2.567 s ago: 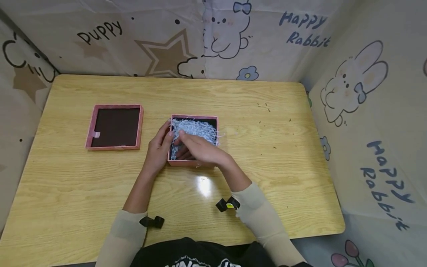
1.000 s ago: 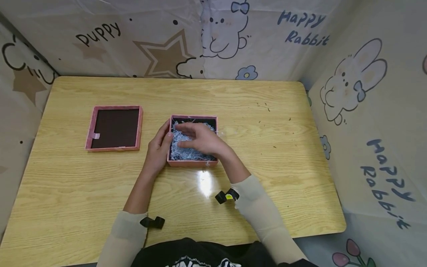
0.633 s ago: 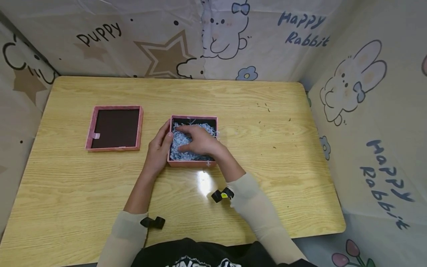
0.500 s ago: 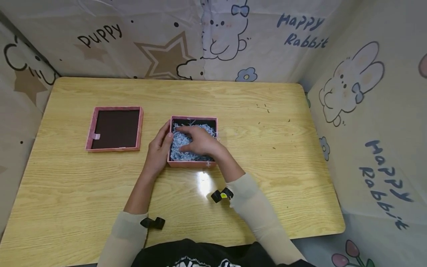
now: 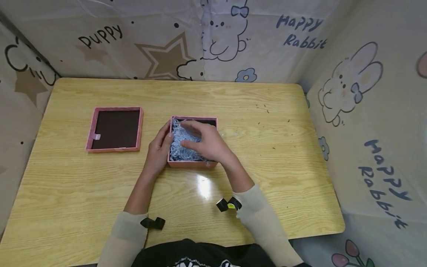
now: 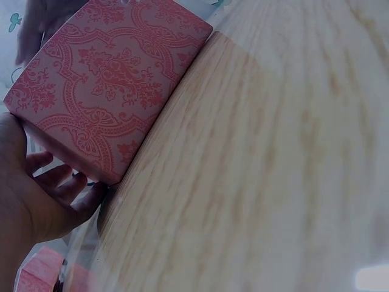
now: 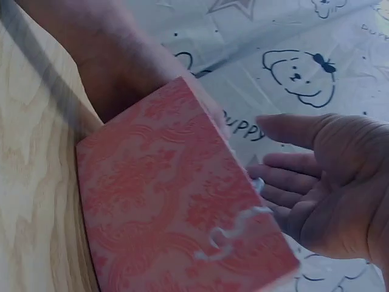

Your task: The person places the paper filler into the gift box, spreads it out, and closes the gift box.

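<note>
By bunny walls (image 5: 267, 48), on a wood table (image 5: 283, 159): blue paper (image 5: 181, 152) just under the right hand (image 5: 207, 142)

All around, pale cloth with bunnies, stars and words like "Puppy" and "Happy Rabbit". In front, a big yellow table with round corners.

Near the middle of the table, a pink box (image 5: 191, 164), swirly outside, black inside, with no cover on top. To the left, well apart, a flat pink lid (image 5: 113, 150), black side up. Both maybe a bit longer from side to side, but hard to be sure from this slant.

In the box, the blue paper: a fluffy heap of thin strips.

Left hand (image 5: 159, 148) at the left wall of the box, fingers loose against the outside, thumb up by the rim. No tight squeeze to be seen. Also the nearer hand to the lid.

Right hand over the box, fingers and thumb spread apart, nothing pinched between. Probably the main thing to mind: paper below this hand, and out to the left past the thumb. Touch between fingertips and paper: cannot tell.

Smallest of all, a curly strip (image 7: 246, 215) on the outside of the box, and dark specks (image 5: 262, 108) far to the right.
</note>
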Demonstrator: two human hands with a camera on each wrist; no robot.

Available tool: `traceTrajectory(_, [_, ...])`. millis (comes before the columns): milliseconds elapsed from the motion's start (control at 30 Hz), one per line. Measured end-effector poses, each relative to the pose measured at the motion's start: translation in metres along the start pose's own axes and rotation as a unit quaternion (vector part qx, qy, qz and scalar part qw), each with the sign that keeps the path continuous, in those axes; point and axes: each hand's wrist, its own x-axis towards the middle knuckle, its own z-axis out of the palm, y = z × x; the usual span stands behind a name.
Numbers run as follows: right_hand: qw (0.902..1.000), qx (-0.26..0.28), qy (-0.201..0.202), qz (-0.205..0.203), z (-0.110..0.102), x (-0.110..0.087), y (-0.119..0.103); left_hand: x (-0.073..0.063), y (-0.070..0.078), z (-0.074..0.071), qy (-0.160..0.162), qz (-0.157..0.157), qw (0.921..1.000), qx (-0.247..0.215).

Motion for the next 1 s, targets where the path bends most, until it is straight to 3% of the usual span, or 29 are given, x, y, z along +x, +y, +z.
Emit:
traceTrajectory(167, [0.9963,0.051,0.069,-0.004,-0.011,-0.026,-0.003,0.0,0.001,0.0,0.006,0.001,1.0,0.005])
traceTrajectory(467, [0.9744,0.131,0.172,0.06,-0.021,-0.065,0.002,0.0,0.0,-0.001,0.01,-0.002,0.9999,0.009])
traceTrajectory(767, [0.9621,0.197,0.165,0.091,-0.015,-0.068,0.013,-0.001,0.0,0.0,0.006,-0.005,0.9999,0.01])
traceTrajectory(833, [0.9634,0.193,0.166,0.086,-0.012,-0.068,0.013,-0.003,0.007,0.001,0.004,-0.009,0.9999,0.009])
traceTrajectory(1000, [0.9738,0.143,0.161,0.074,-0.005,-0.07,0.007,-0.002,0.009,0.001,0.004,-0.014,0.9999,0.008])
